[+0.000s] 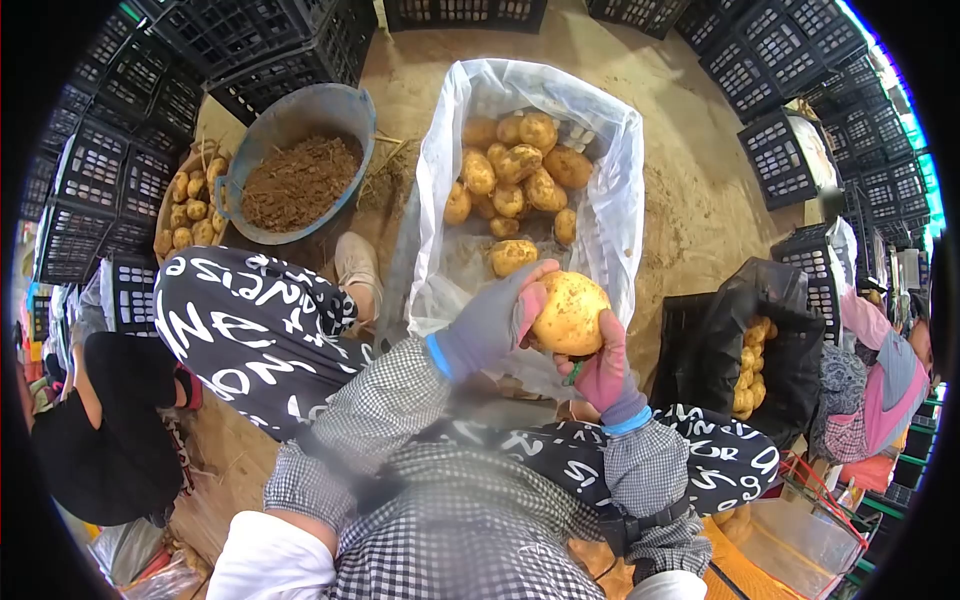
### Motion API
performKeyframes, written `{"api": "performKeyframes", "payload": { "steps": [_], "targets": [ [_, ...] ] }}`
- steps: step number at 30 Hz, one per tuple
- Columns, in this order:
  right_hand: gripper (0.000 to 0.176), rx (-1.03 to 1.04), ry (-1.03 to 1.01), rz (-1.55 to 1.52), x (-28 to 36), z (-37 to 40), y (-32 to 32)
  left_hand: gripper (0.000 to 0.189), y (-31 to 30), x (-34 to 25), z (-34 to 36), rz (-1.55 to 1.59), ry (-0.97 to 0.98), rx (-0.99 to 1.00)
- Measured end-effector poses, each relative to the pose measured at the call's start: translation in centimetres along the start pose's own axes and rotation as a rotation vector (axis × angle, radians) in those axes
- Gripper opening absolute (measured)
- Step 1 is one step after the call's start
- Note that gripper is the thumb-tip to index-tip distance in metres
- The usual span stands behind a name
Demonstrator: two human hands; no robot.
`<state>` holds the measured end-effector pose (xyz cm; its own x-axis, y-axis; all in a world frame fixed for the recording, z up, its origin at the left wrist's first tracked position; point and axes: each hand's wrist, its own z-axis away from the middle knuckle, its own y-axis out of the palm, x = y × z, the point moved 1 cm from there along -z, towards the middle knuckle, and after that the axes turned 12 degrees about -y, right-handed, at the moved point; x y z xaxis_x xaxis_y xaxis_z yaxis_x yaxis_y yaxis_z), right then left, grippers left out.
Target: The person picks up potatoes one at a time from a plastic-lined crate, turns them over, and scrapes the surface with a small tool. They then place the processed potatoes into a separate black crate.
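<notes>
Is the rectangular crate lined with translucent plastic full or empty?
Partly full: oval yellow potatoes heap at its far end; bare liner shows nearer.

Left hand [492,318] and right hand [604,370] curl inward.

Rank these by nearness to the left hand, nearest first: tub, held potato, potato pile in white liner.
From the left hand, head view:
1. Held potato: touching it, to its right.
2. Potato pile: ahead, inside the liner.
3. Tub: ahead and left.
</notes>
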<state>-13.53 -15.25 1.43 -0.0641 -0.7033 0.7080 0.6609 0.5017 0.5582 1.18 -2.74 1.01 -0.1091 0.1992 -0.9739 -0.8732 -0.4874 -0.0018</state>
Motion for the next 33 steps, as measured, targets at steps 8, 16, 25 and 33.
{"api": "performKeyframes", "payload": {
  "steps": [8, 16, 25, 33],
  "targets": [
    [0.055, -0.026, 0.037, -0.049, 1.1, 0.4, 0.1, 0.057, 0.3, -2.2, 0.5, 0.291, 0.016, 0.146],
    [0.054, 0.051, -0.035, 0.047, 1.4, 0.2, -0.6, 0.065, 0.6, -0.6, 0.3, 0.179, 0.07, 0.197],
    [0.059, 0.074, -0.061, 0.145, 0.7, 0.6, -1.6, 0.056, 1.7, 0.2, 0.8, 0.314, 0.009, 0.151],
    [0.067, -0.004, 0.021, -0.075, 1.4, 1.9, 0.0, 0.048, 1.4, -0.7, 0.3, 0.107, -0.009, -0.011]
  ]
}}
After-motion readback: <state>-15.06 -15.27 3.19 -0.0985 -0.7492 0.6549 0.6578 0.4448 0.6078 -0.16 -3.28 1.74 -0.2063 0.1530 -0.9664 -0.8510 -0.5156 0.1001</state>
